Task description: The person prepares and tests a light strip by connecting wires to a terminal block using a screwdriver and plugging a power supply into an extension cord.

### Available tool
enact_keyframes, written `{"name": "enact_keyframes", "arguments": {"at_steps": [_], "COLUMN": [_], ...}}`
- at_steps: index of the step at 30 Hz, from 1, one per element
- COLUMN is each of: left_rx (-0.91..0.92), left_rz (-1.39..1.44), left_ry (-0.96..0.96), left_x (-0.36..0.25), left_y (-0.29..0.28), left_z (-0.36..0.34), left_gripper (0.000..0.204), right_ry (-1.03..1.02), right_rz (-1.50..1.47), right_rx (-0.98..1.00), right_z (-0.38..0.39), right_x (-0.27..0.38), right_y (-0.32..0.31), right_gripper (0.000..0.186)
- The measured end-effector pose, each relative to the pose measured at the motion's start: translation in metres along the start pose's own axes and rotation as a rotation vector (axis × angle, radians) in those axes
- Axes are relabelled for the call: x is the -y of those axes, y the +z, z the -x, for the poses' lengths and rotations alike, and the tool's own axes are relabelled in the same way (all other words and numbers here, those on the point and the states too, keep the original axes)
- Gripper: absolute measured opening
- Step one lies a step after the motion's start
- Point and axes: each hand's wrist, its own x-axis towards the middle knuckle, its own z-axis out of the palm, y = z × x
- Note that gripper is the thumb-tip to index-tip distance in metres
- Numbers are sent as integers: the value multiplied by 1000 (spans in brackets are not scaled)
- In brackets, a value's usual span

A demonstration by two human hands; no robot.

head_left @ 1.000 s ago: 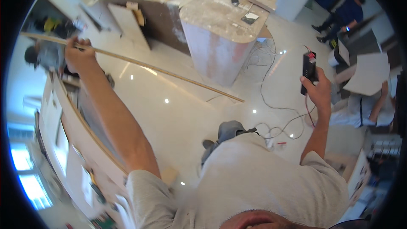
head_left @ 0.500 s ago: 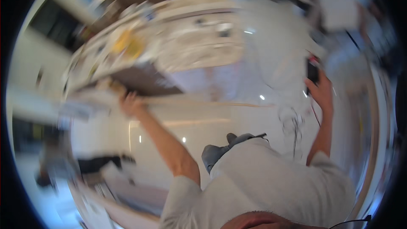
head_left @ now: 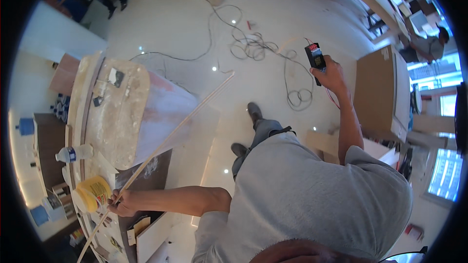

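My left hand [head_left: 122,202] is closed around a long, thin, pale wooden strip [head_left: 168,140]. The strip runs diagonally from the lower left past the workbench, its far end above the floor. Beside that hand sits a yellow tub [head_left: 91,193]. Held out at the right, my right hand [head_left: 332,74] grips a black, box-shaped electrical device [head_left: 316,60] with a red end. Thin wires come off both of its ends, a red one hanging along my forearm.
A dusty workbench [head_left: 114,117] stands at my left, carrying a plastic bottle [head_left: 80,153]. Coiled black cable [head_left: 256,48] lies across the shiny floor ahead. To the right is a large cardboard box [head_left: 373,92]. Other people stand at the far left and far right.
My view has swung to the right, so the workbench now lies at my left. The strip has turned from nearly level to diagonal. Both hands keep their hold.
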Motion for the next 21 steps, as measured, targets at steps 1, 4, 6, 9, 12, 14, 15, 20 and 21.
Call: {"name": "enact_keyframes", "arguments": {"at_steps": [1,4,6,9,12,14,15,20,21], "left_rx": [78,122,177,331,309,306,309,406,404], "left_rz": [43,-2,14,65,-26,-167,-162,-212,-205], "left_ry": [-35,-44,-36,-223,-206,-176,-159,-308,-300], "left_x": [6,14,18,29,59,71,72,114,124], "left_y": [7,45,50,57,81,80,77,58,57], "left_z": [4,33,38,47,128,157,164,192,200], "left_gripper": [19,17,16,15,12,16,16,18,18], "right_ry": [55,157,189,173,214,236,243,97,142], "right_rz": [-37,-78,-115,-166,-199,-218,-236,-264,-283], "right_rx": [7,14,20,-11,29,48,49,-78,-62], "right_z": [15,52,68,83,80,76,75,43,37], "right_x": [-15,-42,-60,-99,-113,-117,-117,-144,-141], "right_y": [3,10,19,40,44,39,34,38,33], "right_gripper": [55,51,50,50,47,46,46,45,45]}}
